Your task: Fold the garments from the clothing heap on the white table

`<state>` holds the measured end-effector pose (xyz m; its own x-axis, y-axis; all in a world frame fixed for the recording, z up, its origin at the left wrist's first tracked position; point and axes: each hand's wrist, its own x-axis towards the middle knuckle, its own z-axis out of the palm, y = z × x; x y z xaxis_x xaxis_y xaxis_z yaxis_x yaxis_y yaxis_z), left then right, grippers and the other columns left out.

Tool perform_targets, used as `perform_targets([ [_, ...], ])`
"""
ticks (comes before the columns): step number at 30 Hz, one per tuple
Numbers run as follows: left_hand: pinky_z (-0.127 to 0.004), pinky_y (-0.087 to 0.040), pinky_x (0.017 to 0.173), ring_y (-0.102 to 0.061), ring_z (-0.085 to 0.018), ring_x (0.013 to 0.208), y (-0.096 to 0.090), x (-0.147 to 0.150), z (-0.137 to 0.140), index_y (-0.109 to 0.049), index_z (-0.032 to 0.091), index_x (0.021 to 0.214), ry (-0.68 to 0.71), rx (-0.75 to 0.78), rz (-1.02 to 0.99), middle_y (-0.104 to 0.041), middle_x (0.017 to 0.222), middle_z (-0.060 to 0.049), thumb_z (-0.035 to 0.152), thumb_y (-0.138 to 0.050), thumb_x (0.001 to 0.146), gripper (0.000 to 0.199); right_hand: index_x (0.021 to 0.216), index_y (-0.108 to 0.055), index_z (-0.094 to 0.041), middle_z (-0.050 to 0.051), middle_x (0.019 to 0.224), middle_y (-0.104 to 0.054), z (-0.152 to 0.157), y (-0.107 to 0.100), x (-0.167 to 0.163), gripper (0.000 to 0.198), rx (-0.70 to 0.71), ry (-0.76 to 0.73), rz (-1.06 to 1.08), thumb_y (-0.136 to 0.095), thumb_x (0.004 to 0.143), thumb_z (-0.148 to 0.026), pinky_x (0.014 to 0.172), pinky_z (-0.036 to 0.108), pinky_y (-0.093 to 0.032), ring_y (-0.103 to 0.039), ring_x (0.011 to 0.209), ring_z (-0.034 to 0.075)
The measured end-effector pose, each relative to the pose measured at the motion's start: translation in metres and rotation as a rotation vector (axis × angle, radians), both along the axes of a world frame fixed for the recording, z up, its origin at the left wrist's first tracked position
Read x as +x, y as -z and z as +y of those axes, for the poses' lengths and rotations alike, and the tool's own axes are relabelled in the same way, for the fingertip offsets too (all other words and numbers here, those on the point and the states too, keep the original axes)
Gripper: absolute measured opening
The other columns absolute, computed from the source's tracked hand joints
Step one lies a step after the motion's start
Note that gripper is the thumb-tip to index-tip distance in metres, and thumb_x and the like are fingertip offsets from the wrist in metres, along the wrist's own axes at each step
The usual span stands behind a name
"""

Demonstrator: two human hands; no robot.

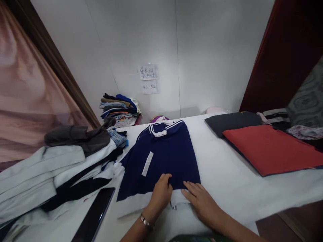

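Note:
A navy jacket [171,154] with white-striped collar trim and a white hem lies spread on the white-covered table. A white strip [147,163] shows on its front at the left. My left hand [161,191], a bracelet at its wrist, is closed at the lower middle of the jacket, fingers curled on the cloth near the front opening. Just below, a small metallic piece, perhaps the zip end, shows at the hem. My right hand [200,201] lies flat with outstretched fingers on the jacket's lower right edge, across the white hem.
Loose grey and white clothes [63,164] are heaped at the left, beside a dark flat phone-like slab [97,211]. A folded pile of clothes [119,109] stands against the wall. Red cloth [272,148] and dark grey cloth [232,121] lie at the right.

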<state>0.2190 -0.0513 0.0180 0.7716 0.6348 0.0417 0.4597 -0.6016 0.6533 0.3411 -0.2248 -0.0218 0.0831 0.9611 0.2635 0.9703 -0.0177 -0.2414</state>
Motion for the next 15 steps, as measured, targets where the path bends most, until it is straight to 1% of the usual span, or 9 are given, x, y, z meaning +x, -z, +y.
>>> perform_targets([
  [2, -0.031, -0.047, 0.089, -0.061, -0.017, 0.091, -0.002, -0.001, -0.001, -0.061, 0.017, 0.114, 0.025, 0.042, 0.011, -0.059, 0.103, -0.008, 0.004, -0.042, 0.079, 0.042, 0.134, -0.056, -0.017, 0.019, 0.144, -0.047, 0.0, -0.006, 0.0, 0.074, -0.003, 0.001, 0.005, -0.041, 0.065, 0.003, 0.098, 0.057, -0.045, -0.05, 0.128, 0.035],
  [4, -0.029, -0.048, 0.088, -0.062, -0.015, 0.09, -0.006, -0.001, -0.002, -0.06, 0.019, 0.117, 0.035, 0.083, -0.041, -0.059, 0.105, -0.008, 0.006, -0.039, 0.082, 0.042, 0.138, -0.052, -0.02, 0.016, 0.15, -0.039, -0.001, -0.012, 0.0, 0.078, 0.004, -0.01, 0.001, -0.04, 0.065, 0.003, 0.1, 0.054, -0.043, -0.043, 0.134, 0.032],
  [6, -0.028, -0.049, 0.086, -0.062, -0.015, 0.089, -0.007, 0.0, -0.001, -0.058, 0.02, 0.119, 0.035, 0.112, -0.055, -0.059, 0.108, -0.008, 0.007, -0.038, 0.084, 0.043, 0.141, -0.048, -0.025, 0.013, 0.154, -0.034, -0.001, -0.014, 0.0, 0.082, -0.015, -0.037, -0.015, -0.039, 0.065, 0.003, 0.1, 0.052, -0.044, -0.039, 0.137, 0.031],
  [7, -0.028, -0.049, 0.087, -0.062, -0.015, 0.09, -0.006, 0.001, -0.001, -0.058, 0.019, 0.119, 0.035, 0.118, -0.026, -0.059, 0.109, -0.008, 0.007, -0.038, 0.084, 0.043, 0.141, -0.048, -0.027, 0.012, 0.154, -0.034, 0.0, -0.013, 0.0, 0.083, -0.03, -0.05, -0.023, -0.04, 0.064, 0.003, 0.098, 0.051, -0.044, -0.039, 0.137, 0.031],
  [9, -0.029, -0.049, 0.089, -0.062, -0.016, 0.094, -0.002, 0.002, 0.0, -0.059, 0.018, 0.118, 0.05, 0.115, 0.064, -0.059, 0.11, -0.008, 0.005, -0.038, 0.083, 0.043, 0.14, -0.049, -0.028, 0.012, 0.151, -0.04, 0.002, -0.009, -0.002, 0.083, -0.043, -0.047, -0.038, -0.041, 0.063, 0.003, 0.096, 0.051, -0.045, -0.045, 0.131, 0.031],
  [11, -0.029, -0.047, 0.092, -0.061, -0.017, 0.098, 0.003, 0.003, 0.001, -0.06, 0.018, 0.117, 0.075, 0.095, 0.121, -0.06, 0.111, -0.008, 0.006, -0.04, 0.082, 0.042, 0.138, -0.05, -0.026, 0.013, 0.143, -0.049, 0.007, -0.005, -0.003, 0.082, -0.017, -0.005, -0.048, -0.042, 0.062, 0.004, 0.092, 0.048, -0.046, -0.052, 0.121, 0.03],
  [13, -0.029, -0.047, 0.091, -0.061, -0.017, 0.097, 0.006, 0.003, 0.001, -0.06, 0.019, 0.116, 0.09, 0.065, 0.111, -0.06, 0.109, -0.007, 0.007, -0.042, 0.082, 0.041, 0.137, -0.051, -0.023, 0.012, 0.132, -0.057, 0.013, -0.006, -0.005, 0.081, 0.0, 0.037, -0.053, -0.043, 0.06, 0.004, 0.086, 0.043, -0.047, -0.056, 0.108, 0.029],
  [15, -0.029, -0.048, 0.088, -0.061, -0.016, 0.092, 0.006, 0.002, 0.002, -0.061, 0.021, 0.113, 0.084, 0.029, 0.06, -0.061, 0.103, -0.006, 0.008, -0.044, 0.081, 0.039, 0.132, -0.054, -0.02, 0.011, 0.12, -0.061, 0.02, -0.011, -0.005, 0.077, -0.024, 0.05, -0.051, -0.046, 0.059, 0.003, 0.079, 0.04, -0.046, -0.056, 0.098, 0.027],
])
